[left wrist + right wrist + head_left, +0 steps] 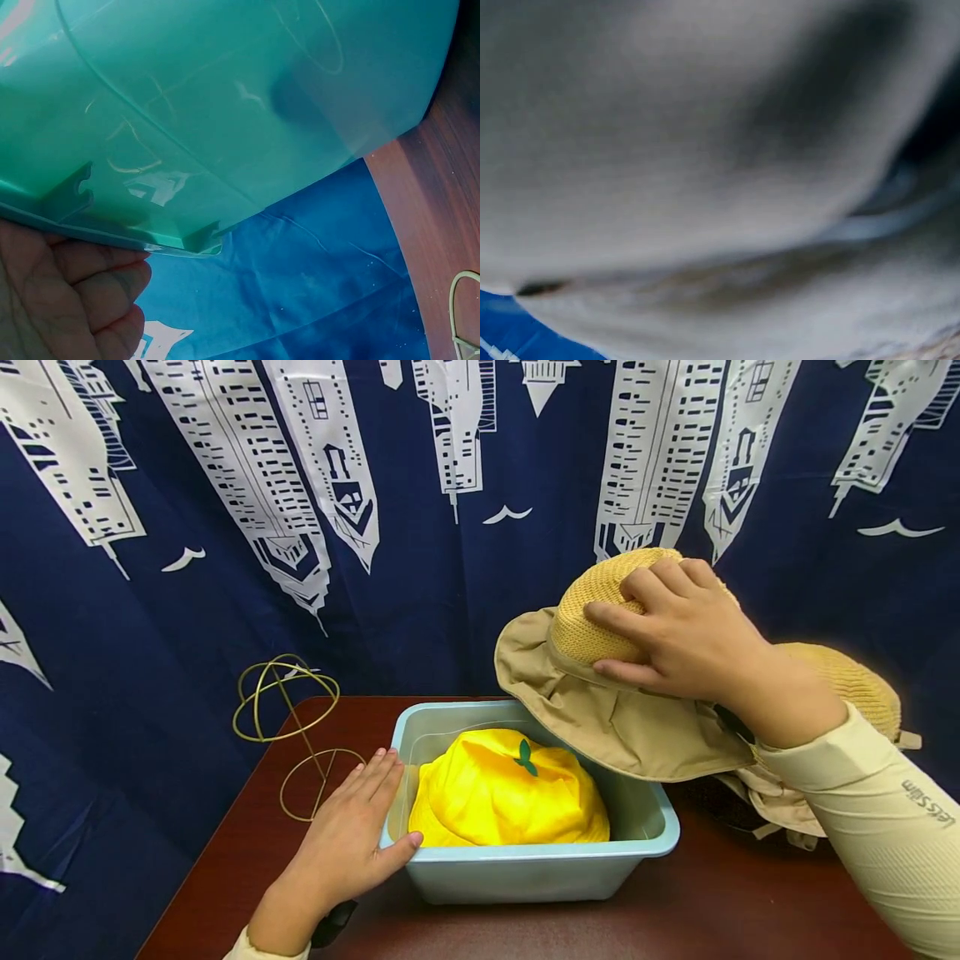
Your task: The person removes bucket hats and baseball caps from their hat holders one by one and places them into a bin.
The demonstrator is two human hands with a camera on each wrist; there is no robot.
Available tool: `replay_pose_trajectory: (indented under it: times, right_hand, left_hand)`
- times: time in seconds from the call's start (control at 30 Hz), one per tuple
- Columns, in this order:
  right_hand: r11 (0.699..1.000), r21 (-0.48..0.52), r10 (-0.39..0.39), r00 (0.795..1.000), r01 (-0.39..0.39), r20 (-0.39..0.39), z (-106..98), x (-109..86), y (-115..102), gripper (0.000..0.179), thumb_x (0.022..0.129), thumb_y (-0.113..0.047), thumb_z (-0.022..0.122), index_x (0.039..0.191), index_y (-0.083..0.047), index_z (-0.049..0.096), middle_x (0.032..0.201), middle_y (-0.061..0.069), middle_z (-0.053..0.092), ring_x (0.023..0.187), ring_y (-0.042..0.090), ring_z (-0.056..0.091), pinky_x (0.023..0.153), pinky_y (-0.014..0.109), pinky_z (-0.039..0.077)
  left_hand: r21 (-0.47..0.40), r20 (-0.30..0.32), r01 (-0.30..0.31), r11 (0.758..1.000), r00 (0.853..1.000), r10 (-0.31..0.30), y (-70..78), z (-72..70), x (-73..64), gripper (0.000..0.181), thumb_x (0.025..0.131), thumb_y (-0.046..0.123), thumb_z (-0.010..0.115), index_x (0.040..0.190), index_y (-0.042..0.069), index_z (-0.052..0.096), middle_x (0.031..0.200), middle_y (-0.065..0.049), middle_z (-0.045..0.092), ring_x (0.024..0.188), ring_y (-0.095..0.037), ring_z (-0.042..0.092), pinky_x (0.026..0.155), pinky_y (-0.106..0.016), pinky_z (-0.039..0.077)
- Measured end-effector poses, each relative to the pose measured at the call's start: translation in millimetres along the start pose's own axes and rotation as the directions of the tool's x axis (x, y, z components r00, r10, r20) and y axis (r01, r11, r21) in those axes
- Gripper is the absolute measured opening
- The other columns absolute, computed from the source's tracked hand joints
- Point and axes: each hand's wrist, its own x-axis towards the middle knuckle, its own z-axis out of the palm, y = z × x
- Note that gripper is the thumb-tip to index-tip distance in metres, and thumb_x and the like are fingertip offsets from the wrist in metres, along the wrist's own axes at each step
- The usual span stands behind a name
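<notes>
My right hand (686, 627) grips the woven straw crown of a sun hat (600, 597), holding it tilted above the back right of a light blue plastic bin (540, 881). The hat's wide beige cloth brim hangs over the bin's rim. Inside the bin lies a yellow bucket hat (510, 793) with a small green leaf on top. My left hand (345, 831) rests on the bin's left rim, its fingers straight and the thumb at the near corner. In the left wrist view, those fingers (105, 292) touch the rim; the right wrist view is mostly blurred beige cloth (667, 150).
A gold wire stand (303, 735) is on the dark red table (255, 843), left of the bin. To the right, behind my forearm, sits another straw-crowned hat (847, 681) with pale cloth below it. A navy curtain (450, 610) with white buildings hangs behind.
</notes>
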Motion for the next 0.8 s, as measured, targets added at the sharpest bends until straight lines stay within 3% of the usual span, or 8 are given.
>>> replay_pose_trajectory:
  times: [0.4, 0.8]
  right_hand:
    - [0.992, 0.108, -0.053, 0.997, 0.059, -0.055, 20, 23.4, -34, 0.052, 0.094, -0.058, 0.046, 0.122, -0.018, 0.063, 0.095, 0.014, 0.051, 0.086, 0.036, 0.046, 0.072, 0.051, 0.036]
    - [0.981, 0.132, -0.138, 0.989, 0.143, -0.048, 49, 28.4, -67, 0.05, 0.09, -0.058, 0.052, 0.121, -0.02, 0.063, 0.097, 0.012, 0.052, 0.088, 0.034, 0.048, 0.08, 0.051, 0.041]
  left_hand:
    - [-0.001, -0.017, -0.009, 1.0, 1.0, 0.009, -0.4, 1.7, -0.2, 0.079, 0.088, 0.053, 0.062, 0.142, -0.004, 0.05, 0.15, -0.018, 0.044, 0.143, -0.031, 0.035, 0.115, -0.049, 0.03]
    - [-0.034, -0.051, -0.002, 0.999, 0.999, 0.0, 0.4, 4.4, -0.3, 0.084, 0.086, 0.052, 0.063, 0.142, -0.008, 0.047, 0.15, -0.021, 0.043, 0.143, -0.034, 0.034, 0.114, -0.051, 0.03]
